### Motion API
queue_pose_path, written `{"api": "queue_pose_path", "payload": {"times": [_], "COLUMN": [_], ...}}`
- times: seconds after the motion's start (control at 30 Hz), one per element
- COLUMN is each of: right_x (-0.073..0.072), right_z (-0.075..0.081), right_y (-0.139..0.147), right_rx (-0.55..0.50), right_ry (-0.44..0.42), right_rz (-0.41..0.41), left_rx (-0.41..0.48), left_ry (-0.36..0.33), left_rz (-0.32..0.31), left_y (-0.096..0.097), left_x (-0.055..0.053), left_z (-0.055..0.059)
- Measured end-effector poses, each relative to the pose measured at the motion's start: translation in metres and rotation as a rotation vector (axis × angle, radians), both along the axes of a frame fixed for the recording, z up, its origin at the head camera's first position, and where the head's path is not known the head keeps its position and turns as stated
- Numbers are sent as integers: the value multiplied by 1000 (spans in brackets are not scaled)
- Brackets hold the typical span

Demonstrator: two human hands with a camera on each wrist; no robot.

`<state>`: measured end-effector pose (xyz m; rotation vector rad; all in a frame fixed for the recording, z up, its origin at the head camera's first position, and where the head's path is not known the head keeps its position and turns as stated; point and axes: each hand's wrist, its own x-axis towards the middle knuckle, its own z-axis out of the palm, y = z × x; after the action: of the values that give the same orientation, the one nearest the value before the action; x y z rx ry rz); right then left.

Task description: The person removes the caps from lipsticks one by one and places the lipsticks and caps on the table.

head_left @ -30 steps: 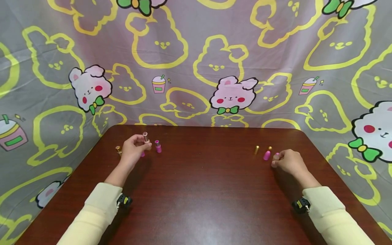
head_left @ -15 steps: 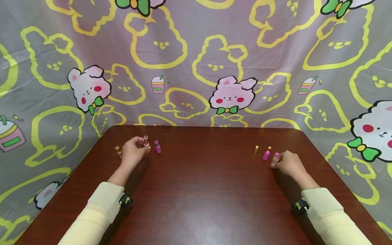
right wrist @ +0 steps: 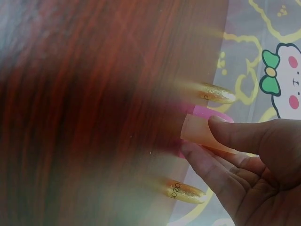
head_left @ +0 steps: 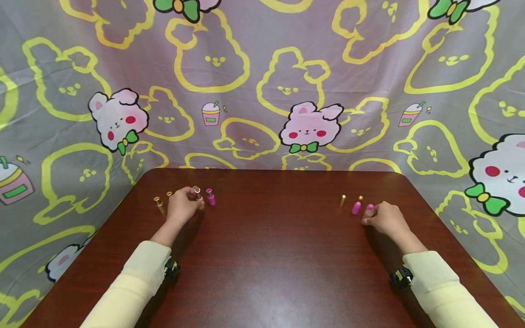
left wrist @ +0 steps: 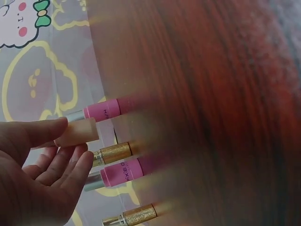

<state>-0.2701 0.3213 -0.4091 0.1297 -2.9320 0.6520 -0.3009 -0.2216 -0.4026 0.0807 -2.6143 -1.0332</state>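
Note:
My left hand [head_left: 184, 205] pinches a pale peach lipstick tube [left wrist: 80, 132] between thumb and fingers, upright and low over the table. A pink lipstick [head_left: 211, 198] stands just to its right. In the left wrist view, a gold lipstick [left wrist: 113, 154] and another pink lipstick [left wrist: 123, 173] stand by the curled fingers, with a second gold lipstick [left wrist: 138, 215] farther off. On the right, my right hand [head_left: 384, 217] grips a peach lipstick cap [right wrist: 200, 131] between thumb and fingers. Beside it is a pink cap [head_left: 356, 208]; another pink cap [head_left: 370, 207] is partly hidden by the fingers.
Two gold caps, one at the left [head_left: 342, 200] and one behind the pink cap [head_left: 360, 198], stand on the right side. The dark wooden table [head_left: 270, 255] reaches back to a hanging cloth [head_left: 242, 77] with rabbit prints, which also encloses both sides.
My left hand has lowered the peach lipstick and shifted slightly right, closer to the pink lipstick. A gold lipstick behind that hand now shows. My right hand has stayed nearly still.

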Motion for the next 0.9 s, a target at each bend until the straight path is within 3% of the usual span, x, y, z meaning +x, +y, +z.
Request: {"api": "queue_pose_path", "payload": {"times": [0.27, 0.9], "right_x": [0, 0], "right_z": [-1, 1], "right_y": [-1, -1], "right_rx": [-6, -39], "right_ry": [-21, -41], "right_rz": [-13, -13], "left_rx": [-44, -111], "left_ry": [-21, -58], "left_rz": [-36, -49], "left_y": [0, -7], "left_x": [-5, -9], "left_z": [-6, -12]}}
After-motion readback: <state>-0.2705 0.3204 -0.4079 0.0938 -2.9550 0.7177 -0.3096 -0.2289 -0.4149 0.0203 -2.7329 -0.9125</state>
